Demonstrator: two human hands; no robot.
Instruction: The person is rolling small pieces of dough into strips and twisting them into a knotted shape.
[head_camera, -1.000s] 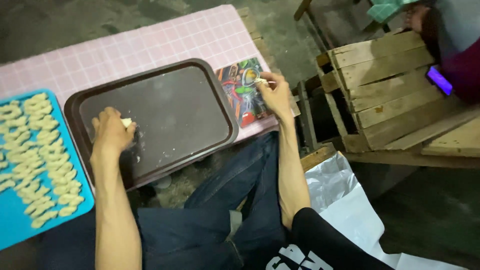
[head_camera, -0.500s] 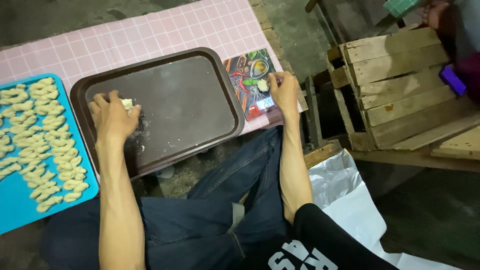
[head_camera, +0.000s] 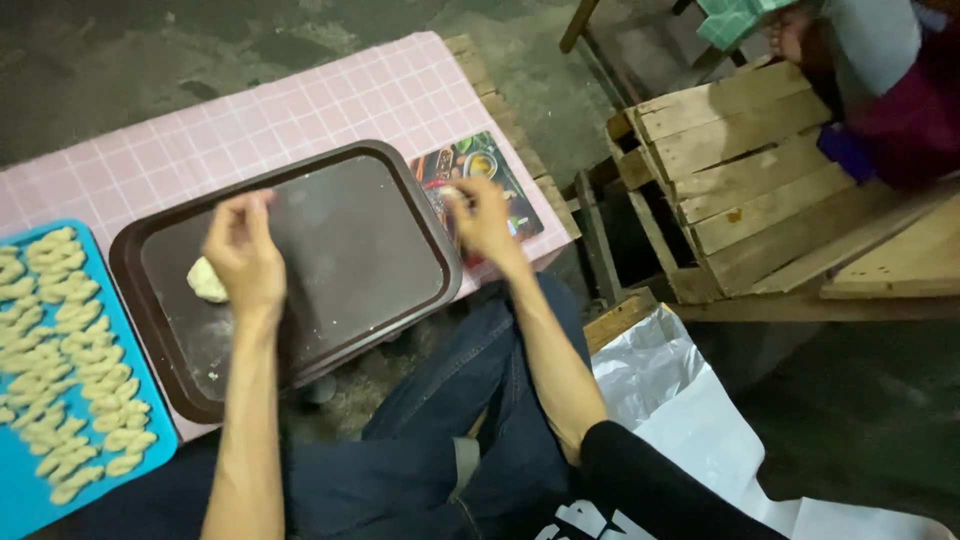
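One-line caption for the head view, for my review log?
Left hand above a dough lump on a brown tray; right hand over a colourful packet.

Dough lump on the brown tray, a small piece pinched over the printed mat

The dough lump is a pale, off-white, rounded mass with a rough surface, lying flat on the dark brown tray near that tray's left end, partly hidden behind the left hand, whose fingers curl loosely just above it. A second, much smaller pale dough piece sits pinched in the fingertips of the right hand, just off the tray's right rim and above the colourful printed mat; its shape is blurred.
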